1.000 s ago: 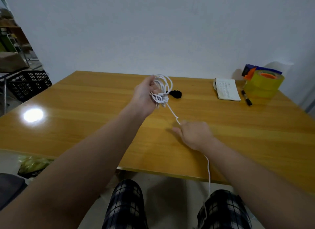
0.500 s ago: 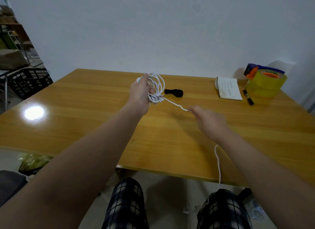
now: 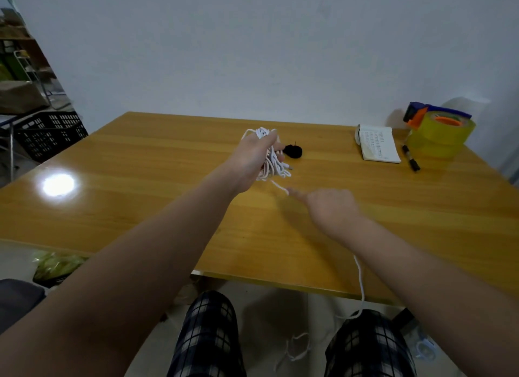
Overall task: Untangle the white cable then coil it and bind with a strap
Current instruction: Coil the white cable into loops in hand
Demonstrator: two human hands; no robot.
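My left hand (image 3: 254,157) is closed around a bunch of loops of the white cable (image 3: 273,166), held just above the middle of the wooden table (image 3: 140,208). A short strand runs from the bunch to the fingertips of my right hand (image 3: 328,208), which pinches it low over the table. The rest of the cable passes under that hand, hangs over the front edge and trails onto the floor between my knees. A black strap (image 3: 293,151) lies on the table just behind the left hand.
A small white notebook (image 3: 377,147), a black marker (image 3: 410,161) and a yellow tape roll in a blue-orange dispenser (image 3: 438,133) sit at the back right. A black crate (image 3: 50,135) stands left of the table. A white wall runs behind.
My right hand has swung back toward the left hand, shortening the strand between them. The left hand has turned, so the loops now hang down from it.
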